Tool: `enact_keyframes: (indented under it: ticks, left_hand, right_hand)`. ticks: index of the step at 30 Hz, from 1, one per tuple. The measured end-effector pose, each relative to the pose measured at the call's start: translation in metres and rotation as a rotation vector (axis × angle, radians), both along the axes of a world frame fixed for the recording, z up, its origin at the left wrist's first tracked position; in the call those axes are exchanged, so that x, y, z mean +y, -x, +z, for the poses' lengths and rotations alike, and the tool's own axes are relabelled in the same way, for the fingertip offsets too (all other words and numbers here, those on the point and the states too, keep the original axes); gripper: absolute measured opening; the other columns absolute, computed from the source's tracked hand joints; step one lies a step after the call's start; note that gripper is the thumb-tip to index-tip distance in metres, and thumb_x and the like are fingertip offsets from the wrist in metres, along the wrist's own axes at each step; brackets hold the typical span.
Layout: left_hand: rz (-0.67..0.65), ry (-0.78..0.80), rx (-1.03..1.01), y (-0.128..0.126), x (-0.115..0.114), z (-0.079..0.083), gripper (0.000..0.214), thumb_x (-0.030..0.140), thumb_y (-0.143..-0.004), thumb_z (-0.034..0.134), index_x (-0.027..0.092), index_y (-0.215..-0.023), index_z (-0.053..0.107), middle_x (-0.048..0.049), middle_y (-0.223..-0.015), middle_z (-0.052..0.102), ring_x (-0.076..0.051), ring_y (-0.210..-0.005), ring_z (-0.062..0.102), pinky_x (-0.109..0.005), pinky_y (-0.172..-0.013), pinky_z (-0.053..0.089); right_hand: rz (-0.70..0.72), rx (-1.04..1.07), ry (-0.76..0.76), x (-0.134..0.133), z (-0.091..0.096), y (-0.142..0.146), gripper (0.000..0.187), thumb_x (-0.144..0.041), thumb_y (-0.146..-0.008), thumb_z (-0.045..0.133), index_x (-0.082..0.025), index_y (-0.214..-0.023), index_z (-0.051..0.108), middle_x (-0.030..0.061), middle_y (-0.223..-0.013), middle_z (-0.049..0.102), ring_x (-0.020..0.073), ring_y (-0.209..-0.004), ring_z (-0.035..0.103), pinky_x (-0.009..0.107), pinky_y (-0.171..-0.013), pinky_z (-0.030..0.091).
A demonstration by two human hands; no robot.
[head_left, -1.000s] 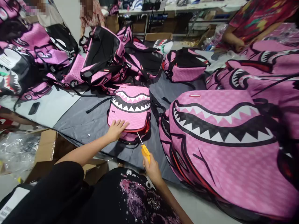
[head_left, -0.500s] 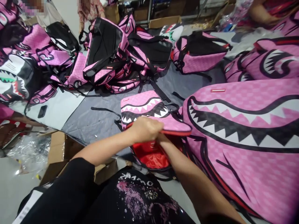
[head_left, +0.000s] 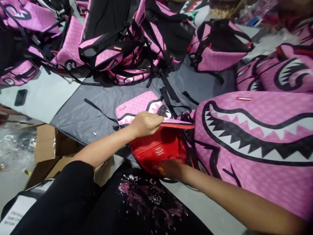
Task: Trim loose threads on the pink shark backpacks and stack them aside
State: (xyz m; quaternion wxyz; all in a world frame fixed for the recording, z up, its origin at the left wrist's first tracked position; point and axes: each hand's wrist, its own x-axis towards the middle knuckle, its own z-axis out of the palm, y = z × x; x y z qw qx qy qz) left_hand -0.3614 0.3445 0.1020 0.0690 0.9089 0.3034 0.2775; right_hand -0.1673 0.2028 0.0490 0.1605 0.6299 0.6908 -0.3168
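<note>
A small pink bag [head_left: 137, 102] with a black-and-white shark-mouth print lies unzipped in front of me. Its red lining [head_left: 158, 147] shows, with a small pale print on it. My left hand [head_left: 147, 124] is closed over the edge of the raised front panel and holds it up. Lower down, my right hand [head_left: 172, 169] is at the near rim of the opening, against the red lining; motion blurs its fingers and the bag partly hides them. A large pink shark-mouth backpack [head_left: 256, 176] lies just right of the small bag.
Pink and black backpacks [head_left: 110, 26] are heaped along the far side of the grey-covered table [head_left: 83, 101]. A dark phone [head_left: 21, 97] lies on a pale sheet at left. Below the table's edge are a cardboard box [head_left: 45, 143] and clear plastic wrap [head_left: 17, 147].
My right hand has moved from beside my left hand at the panel's edge down to the bag's near rim. More red lining shows. The view has tilted down.
</note>
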Motion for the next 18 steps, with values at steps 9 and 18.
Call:
enact_keyframes:
  ticks: [9,18]
  left_hand:
    - [0.297,0.246,-0.06,0.013,-0.035,0.019,0.025,0.032,-0.092,0.05,0.018,-0.076,0.063,-0.0039,-0.067,0.066,-0.017,-0.06,0.06,-0.026,-0.054,0.033]
    - [0.487,0.309,-0.203,0.016,-0.003,-0.003,0.025,0.031,-0.091,0.052,0.017,-0.078,0.068,-0.007,-0.073,0.069,-0.02,-0.069,0.063,-0.026,-0.062,0.037]
  right_hand:
    - [-0.24,-0.362,-0.191,0.114,0.001,0.019,0.037,-0.028,-0.099,0.036,-0.007,-0.122,0.058,0.0213,-0.104,0.07,0.0288,-0.1,0.069,0.036,-0.082,0.052]
    - [-0.638,-0.057,0.332,-0.048,0.018,-0.04,0.036,-0.047,-0.093,0.05,-0.015,-0.089,0.064,0.0065,-0.061,0.065,0.0195,-0.054,0.064,0.028,-0.055,0.048]
